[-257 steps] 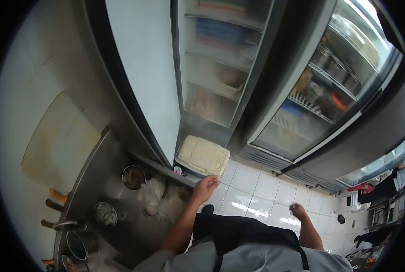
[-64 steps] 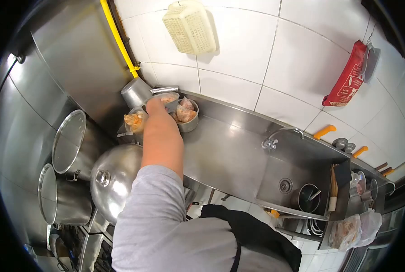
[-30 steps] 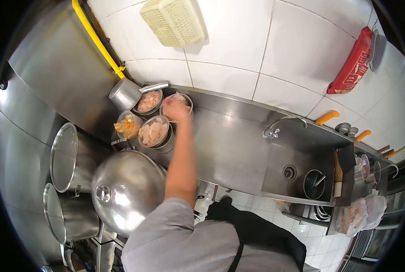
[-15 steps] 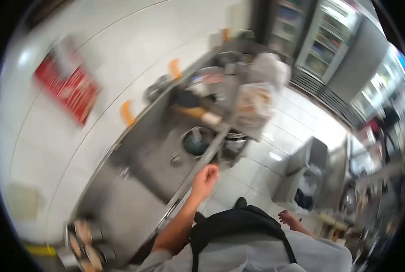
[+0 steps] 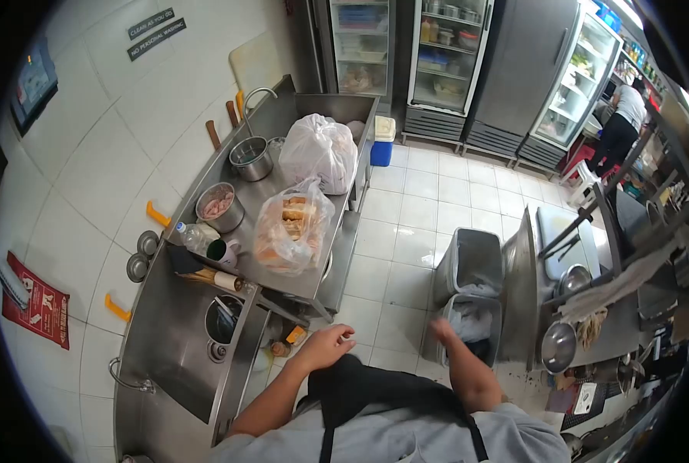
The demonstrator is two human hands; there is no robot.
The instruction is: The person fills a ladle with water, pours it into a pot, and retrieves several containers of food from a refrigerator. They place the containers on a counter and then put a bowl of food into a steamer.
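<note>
My left hand (image 5: 327,346) is in front of my black apron (image 5: 390,393), beside the sink counter's edge, with its fingers loosely curled; whether anything is between them is too small to tell. My right hand (image 5: 441,332) is raised near the front grey bin (image 5: 498,332), blurred, its fingers smeared. On the steel counter (image 5: 283,282) sit a clear bag of bread (image 5: 292,228) and a white plastic bag (image 5: 319,154). A pot of raw meat (image 5: 218,206) and another steel pot (image 5: 251,158) stand near the wall. The sink (image 5: 182,339) holds a dark-filled pot (image 5: 224,318).
Glass-door fridges (image 5: 448,58) line the back wall. A second grey bin (image 5: 471,258) stands behind the front one. Right of them is a steel table (image 5: 520,309) with metal bowls (image 5: 559,347). A person (image 5: 626,116) bends at the far right. A blue-white cooler (image 5: 383,143) is on the floor.
The view has turned toward the fridges and sharpened. My right hand has risen toward the front bin. My left hand now lies closer to the apron, past the sink's edge.
</note>
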